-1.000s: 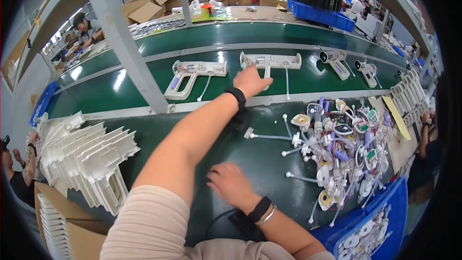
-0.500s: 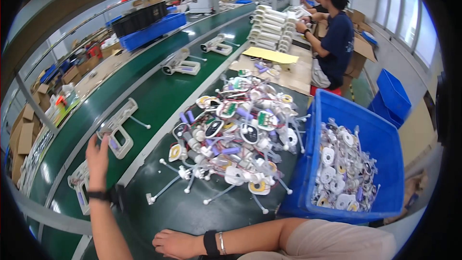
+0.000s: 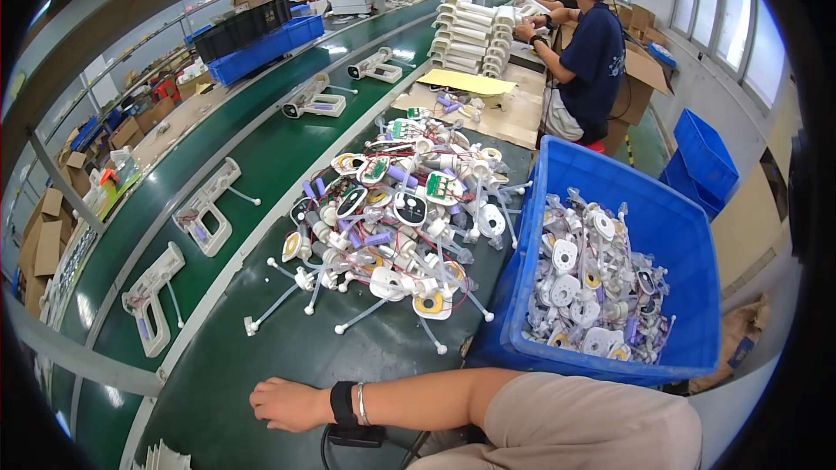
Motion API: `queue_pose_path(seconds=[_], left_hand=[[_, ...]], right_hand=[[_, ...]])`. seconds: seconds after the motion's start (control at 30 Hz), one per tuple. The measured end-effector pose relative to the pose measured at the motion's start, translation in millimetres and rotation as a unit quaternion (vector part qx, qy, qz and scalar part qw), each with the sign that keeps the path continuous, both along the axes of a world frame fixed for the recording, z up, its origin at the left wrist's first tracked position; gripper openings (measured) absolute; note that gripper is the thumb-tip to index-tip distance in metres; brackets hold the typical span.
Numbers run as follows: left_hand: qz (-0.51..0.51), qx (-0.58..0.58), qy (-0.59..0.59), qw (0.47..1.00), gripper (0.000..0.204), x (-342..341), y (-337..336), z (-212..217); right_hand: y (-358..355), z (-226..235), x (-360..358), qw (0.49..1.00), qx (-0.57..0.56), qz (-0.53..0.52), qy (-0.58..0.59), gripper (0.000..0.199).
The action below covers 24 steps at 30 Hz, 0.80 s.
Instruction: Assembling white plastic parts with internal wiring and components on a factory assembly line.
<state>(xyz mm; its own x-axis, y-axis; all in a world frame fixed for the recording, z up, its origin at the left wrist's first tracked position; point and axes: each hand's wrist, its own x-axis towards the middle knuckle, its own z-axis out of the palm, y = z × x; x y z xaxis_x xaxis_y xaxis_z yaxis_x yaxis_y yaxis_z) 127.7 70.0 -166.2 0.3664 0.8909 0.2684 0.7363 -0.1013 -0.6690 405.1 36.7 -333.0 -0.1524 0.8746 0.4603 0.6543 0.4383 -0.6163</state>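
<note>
Green matte worktop (image 3: 261, 383) bears right hand (image 3: 287, 404) (fingers curled, empty).

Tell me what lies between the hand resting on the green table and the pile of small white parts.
In the head view, only bare green table lies between the right hand and the pile of small white parts; the nearest white stems stop short of the hand.

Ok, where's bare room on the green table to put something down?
The green table is bare between the right hand and the parts pile, and left of the pile toward the conveyor belt. It is crowded from the pile across to the blue bin, which is itself full.
</note>
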Motion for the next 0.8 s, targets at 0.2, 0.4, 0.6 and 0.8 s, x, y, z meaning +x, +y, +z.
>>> queue_pose_path(seconds=[0.2, 0.4, 0.6, 0.8], left_hand=[[-0.031, 0.001, 0.033, 0.999, 0.08, -17.7, 9.1, -10.6], [-0.029, -0.018, 0.029, 0.999, 0.061, -24.4, 42.2, -21.5], [-0.082, 0.03, 0.086, 0.993, 0.047, -52.1, 83.4, -59.0], [-0.259, -0.166, -0.152, 0.939, 0.055, 65.0, 7.9, 30.7]], right_hand=[[-2.1, -2.9, 1.4, 1.0, -0.014, 0.004, -0.008, 0.019], [-0.5, -8.0, -0.4, 0.999, 0.033, -0.013, 0.006, 0.015], [-1.9, 0.7, 1.1, 1.0, -0.011, 0.013, -0.003, 0.016], [-0.7, 34.0, 17.8, 0.936, 0.213, -0.214, 0.183, 0.015]])
